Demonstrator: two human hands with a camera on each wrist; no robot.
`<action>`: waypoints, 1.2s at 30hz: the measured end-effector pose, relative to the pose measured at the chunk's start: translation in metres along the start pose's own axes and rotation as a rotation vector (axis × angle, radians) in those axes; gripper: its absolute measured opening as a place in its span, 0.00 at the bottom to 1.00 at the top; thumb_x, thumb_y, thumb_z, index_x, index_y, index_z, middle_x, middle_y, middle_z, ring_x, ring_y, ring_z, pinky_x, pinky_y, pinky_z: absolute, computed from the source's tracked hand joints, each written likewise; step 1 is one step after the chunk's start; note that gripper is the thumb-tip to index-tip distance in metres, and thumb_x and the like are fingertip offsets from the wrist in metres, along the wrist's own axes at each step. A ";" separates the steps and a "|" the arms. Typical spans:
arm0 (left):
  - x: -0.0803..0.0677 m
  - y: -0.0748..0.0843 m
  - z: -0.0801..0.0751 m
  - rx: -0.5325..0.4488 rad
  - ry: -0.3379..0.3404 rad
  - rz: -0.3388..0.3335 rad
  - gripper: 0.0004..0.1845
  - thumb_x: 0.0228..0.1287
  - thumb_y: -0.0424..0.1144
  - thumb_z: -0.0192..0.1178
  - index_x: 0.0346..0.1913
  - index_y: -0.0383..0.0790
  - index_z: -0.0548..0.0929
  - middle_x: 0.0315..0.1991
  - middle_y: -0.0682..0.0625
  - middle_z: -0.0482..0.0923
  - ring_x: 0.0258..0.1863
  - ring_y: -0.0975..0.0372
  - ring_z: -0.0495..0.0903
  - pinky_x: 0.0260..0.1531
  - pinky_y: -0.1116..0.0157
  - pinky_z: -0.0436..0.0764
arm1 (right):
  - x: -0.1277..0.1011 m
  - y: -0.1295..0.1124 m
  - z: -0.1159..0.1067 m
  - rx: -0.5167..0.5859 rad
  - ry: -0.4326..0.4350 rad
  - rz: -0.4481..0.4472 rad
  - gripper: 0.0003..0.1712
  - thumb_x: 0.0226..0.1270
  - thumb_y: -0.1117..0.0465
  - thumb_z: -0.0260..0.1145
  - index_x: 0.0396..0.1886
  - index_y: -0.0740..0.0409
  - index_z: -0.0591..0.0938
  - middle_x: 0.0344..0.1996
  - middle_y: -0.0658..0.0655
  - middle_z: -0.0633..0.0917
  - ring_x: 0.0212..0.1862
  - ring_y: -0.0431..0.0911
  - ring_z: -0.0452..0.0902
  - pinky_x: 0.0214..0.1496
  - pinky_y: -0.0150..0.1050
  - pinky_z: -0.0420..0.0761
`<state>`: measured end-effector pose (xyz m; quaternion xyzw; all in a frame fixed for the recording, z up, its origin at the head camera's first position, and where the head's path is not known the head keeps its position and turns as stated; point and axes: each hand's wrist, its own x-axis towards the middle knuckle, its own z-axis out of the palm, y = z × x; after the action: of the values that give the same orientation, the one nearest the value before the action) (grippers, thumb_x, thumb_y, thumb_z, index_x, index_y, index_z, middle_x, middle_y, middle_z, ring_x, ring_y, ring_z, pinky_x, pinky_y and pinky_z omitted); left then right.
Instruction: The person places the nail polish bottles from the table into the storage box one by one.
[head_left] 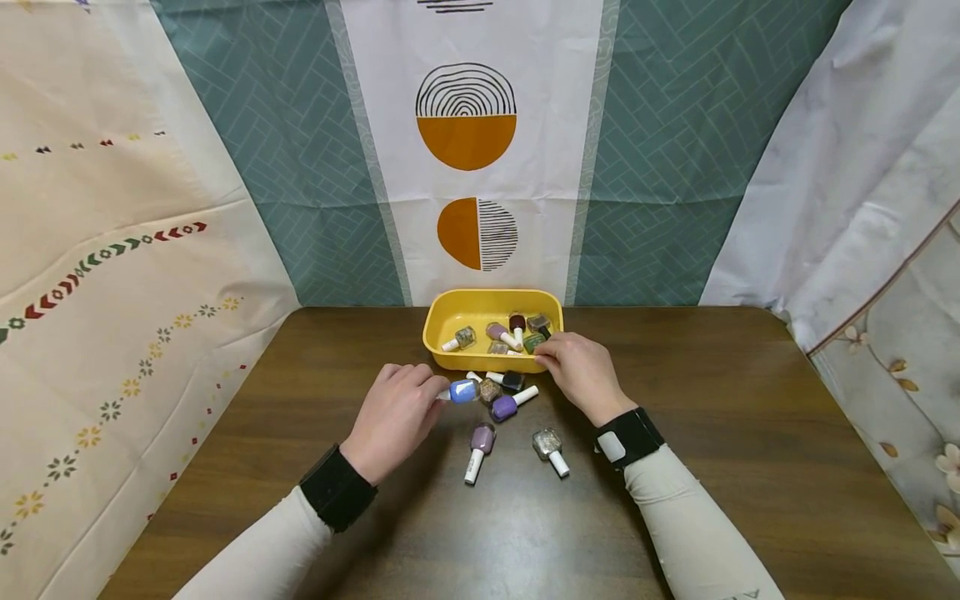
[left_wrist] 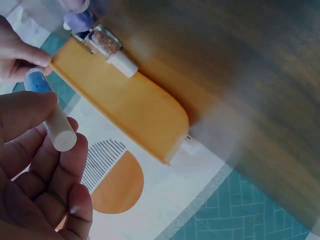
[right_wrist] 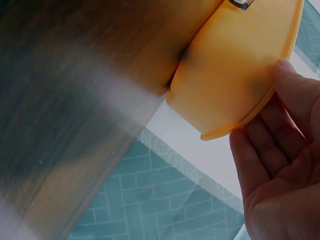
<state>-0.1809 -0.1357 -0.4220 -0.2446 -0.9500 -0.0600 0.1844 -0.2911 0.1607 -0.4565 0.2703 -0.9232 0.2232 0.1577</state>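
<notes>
Nearest on the brown table point(head_left: 750, 433): a lilac bottle point(head_left: 480, 443) and a glitter bottle point(head_left: 549, 447), both lying flat, white caps toward the person, near each other but apart. Left hand point(head_left: 393, 417) pinches a blue bottle point(head_left: 462, 391) by its white cap, fingers curled round it; the left wrist view shows the cap point(left_wrist: 60, 130) between thumb and fingers. Just beside the blue bottle, a small cluster: a gold glitter bottle point(head_left: 490, 389), a purple bottle point(head_left: 506, 406), a dark bottle point(head_left: 513, 381). Right hand point(head_left: 581, 372) is at the front right rim of the yellow tray point(head_left: 450, 312), fingers relaxed, fairly straight, holding nothing; fingertips point(right_wrist: 287, 72) touch the rim. Several more bottles lie in the tray.
</notes>
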 end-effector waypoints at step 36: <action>0.044 -0.010 0.002 0.073 0.073 -0.030 0.20 0.59 0.39 0.86 0.51 0.39 0.91 0.44 0.47 0.88 0.44 0.51 0.83 0.52 0.53 0.77 | -0.002 0.001 0.004 -0.010 0.013 -0.005 0.05 0.72 0.60 0.80 0.43 0.56 0.95 0.38 0.52 0.91 0.43 0.49 0.87 0.48 0.51 0.87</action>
<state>-0.2223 -0.1244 -0.4073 -0.2210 -0.9478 -0.0369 0.2269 -0.2911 0.1604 -0.4609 0.2704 -0.9225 0.2201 0.1657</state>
